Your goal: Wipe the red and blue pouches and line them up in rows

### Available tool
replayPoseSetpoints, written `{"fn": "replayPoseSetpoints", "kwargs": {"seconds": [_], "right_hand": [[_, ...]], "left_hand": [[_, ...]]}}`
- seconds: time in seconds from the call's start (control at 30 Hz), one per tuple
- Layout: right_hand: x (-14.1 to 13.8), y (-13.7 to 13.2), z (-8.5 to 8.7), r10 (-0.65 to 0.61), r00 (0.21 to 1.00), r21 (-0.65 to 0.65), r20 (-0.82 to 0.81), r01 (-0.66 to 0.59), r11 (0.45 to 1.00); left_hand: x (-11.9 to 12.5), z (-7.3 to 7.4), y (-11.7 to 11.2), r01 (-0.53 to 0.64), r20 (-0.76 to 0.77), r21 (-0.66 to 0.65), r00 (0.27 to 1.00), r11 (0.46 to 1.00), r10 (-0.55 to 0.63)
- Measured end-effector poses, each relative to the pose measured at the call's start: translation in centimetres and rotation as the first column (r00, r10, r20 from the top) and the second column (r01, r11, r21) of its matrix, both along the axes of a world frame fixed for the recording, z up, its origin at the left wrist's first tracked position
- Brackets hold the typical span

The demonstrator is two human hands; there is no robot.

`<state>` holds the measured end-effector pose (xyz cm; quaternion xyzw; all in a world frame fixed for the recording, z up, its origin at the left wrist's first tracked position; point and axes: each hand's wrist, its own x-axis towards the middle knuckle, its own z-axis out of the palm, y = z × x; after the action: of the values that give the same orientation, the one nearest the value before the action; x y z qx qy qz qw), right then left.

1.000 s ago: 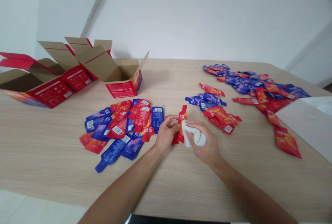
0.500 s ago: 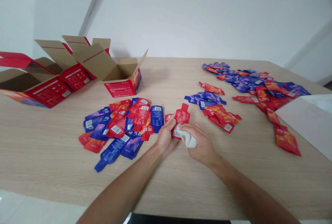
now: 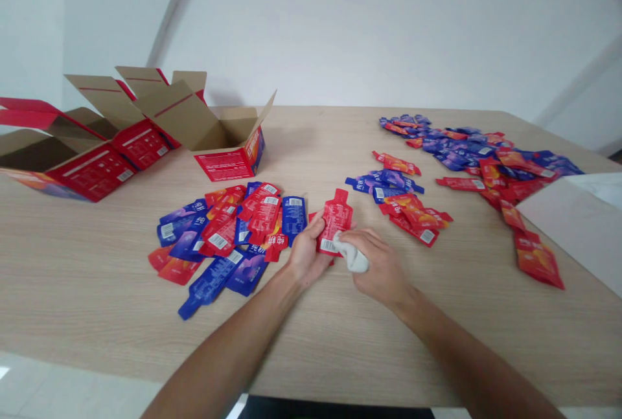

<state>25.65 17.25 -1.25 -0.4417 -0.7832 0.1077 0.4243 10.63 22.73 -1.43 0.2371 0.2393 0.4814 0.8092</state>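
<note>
My left hand [image 3: 310, 252] is closed on a red pouch [image 3: 337, 217], its barcode side facing up and its narrow neck pointing away from me. My right hand [image 3: 379, 270] grips a bunched white cloth [image 3: 354, 256] against the pouch's lower right part. Part of another red pouch shows behind my left fingers; whether it is held or lying on the table I cannot tell. Just left of my left hand lies a spread of red and blue pouches [image 3: 265, 218], several of them overlapping. A smaller group of pouches [image 3: 413, 212] is to the right, beyond my right hand.
Open cardboard boxes [image 3: 223, 166] with raised flaps stand at the back left of the wooden table [image 3: 311, 341]. A long heap of red and blue pouches [image 3: 457, 150] stretches along the right. A white sheet-like object [image 3: 578, 218] sits at the right edge.
The red pouch in my left hand has shifted slightly left and up, and its barcode is more exposed. The cloth in my right hand has moved to the pouch's right edge.
</note>
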Motion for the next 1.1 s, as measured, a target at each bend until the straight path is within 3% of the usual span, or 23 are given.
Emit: {"fn": "replayPoseSetpoints", "kwargs": {"seconds": [0.1, 0.27, 0.37, 0.5, 0.6, 0.67, 0.73, 0.87, 0.97, 1.1], "right_hand": [[0.4, 0.3, -0.1, -0.101, 0.995, 0.058, -0.028, 0.102, 0.993], [0.1, 0.4, -0.1, 0.009, 1.0, 0.001, 0.001, -0.009, 1.0], [0.6, 0.7, 0.1, -0.13, 0.991, -0.028, -0.025, 0.129, 0.991], [1.4, 1.2, 0.3, -0.331, 0.942, -0.028, -0.051, 0.33, 0.944], [1.2, 1.1, 0.1, -0.292, 0.955, -0.042, -0.046, 0.291, 0.956], [0.7, 1.0, -0.1, -0.214, 0.977, -0.084, -0.021, 0.211, 0.974], [0.3, 0.9, -0.5, -0.17, 0.985, -0.132, 0.022, 0.171, 0.976], [0.0, 1.1, -1.3, -0.18, 0.978, -0.18, 0.108, 0.197, 0.964], [0.4, 1.5, -1.7, -0.217, 0.964, -0.191, 0.156, 0.245, 0.951], [1.2, 1.9, -1.9, -0.272, 0.938, -0.198, 0.213, 0.314, 0.928]], "left_hand": [[0.4, -0.4, -0.3, 0.016, 0.019, -0.039, 1.0, 0.999, -0.016], [0.4, -0.9, -0.5, 0.044, -0.006, -0.107, 0.999, 0.993, -0.045], [0.3, -0.9, -0.6, 0.052, -0.05, -0.105, 0.997, 0.993, -0.058], [0.4, -0.7, -1.1, 0.13, -0.106, -0.055, 0.985, 0.99, -0.135], [0.3, -0.6, -0.9, 0.084, -0.187, 0.028, 0.979, 0.996, -0.077], [0.0, -0.5, -0.5, 0.03, -0.309, 0.163, 0.951, 0.986, 0.022], [-0.4, -0.4, -0.2, 0.031, -0.465, 0.365, 0.872, 0.931, 0.153], [-0.9, -0.8, 0.0, 0.129, -0.621, 0.675, 0.631, 0.727, 0.465], [-0.9, -1.4, -0.1, 0.241, -0.667, 0.728, 0.465, 0.642, 0.581], [-1.0, -2.1, 0.3, 0.427, -0.682, 0.725, 0.342, 0.54, 0.646]]}}
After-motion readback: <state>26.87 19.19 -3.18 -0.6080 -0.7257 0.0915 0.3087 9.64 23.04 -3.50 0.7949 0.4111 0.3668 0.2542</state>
